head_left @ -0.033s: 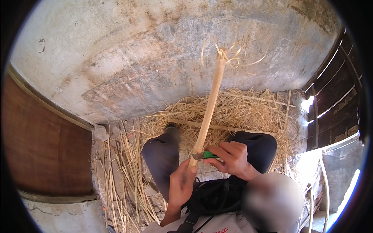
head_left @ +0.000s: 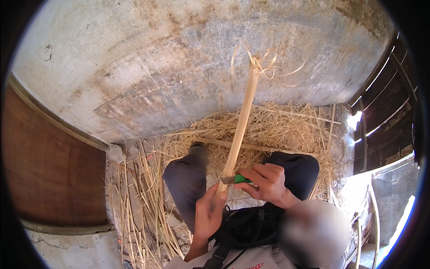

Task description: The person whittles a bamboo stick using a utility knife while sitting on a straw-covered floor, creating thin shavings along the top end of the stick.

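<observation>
A long pale strip of split wood or bamboo [head_left: 243, 119] slants up and away from my lap, with thin curled shavings [head_left: 268, 67] still attached at its far end. My left hand [head_left: 209, 214] is closed around its near end, thumb lying along it. In my right hand [head_left: 268, 183] is a knife with a green handle [head_left: 242, 179], gripped in closed fingers. Its short dark blade [head_left: 228, 180] lies across the strip just beyond my left fingertips, touching it. My bent knees stand on either side of the strip.
A heap of straw-like shavings [head_left: 286, 127] covers the floor against the stained wall [head_left: 179, 67]. Many thin sticks [head_left: 150, 197] lie at the left, near a brown wooden panel [head_left: 58, 170]. A black bag [head_left: 246, 226] rests at my waist. Dark slatted boards [head_left: 385, 116] stand at the right.
</observation>
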